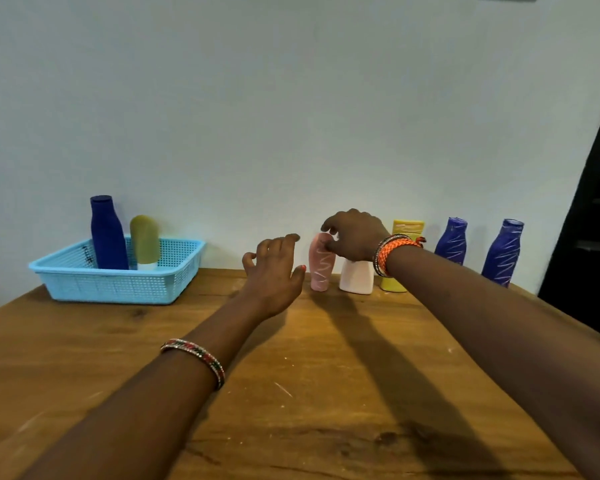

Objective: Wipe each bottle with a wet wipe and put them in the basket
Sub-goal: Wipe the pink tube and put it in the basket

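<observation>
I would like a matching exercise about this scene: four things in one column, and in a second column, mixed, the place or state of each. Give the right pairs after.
Things:
1. olive bottle
2. pink bottle
3. white bottle
4. left hand

Places or states:
A. under the right hand's wrist, between the pink and yellow bottles
B. upright in the blue basket
C. over the table, holding nothing
D. its top touched by the fingers of the right hand

Pairs: 1-B, 2-D, 3-A, 4-C
</observation>
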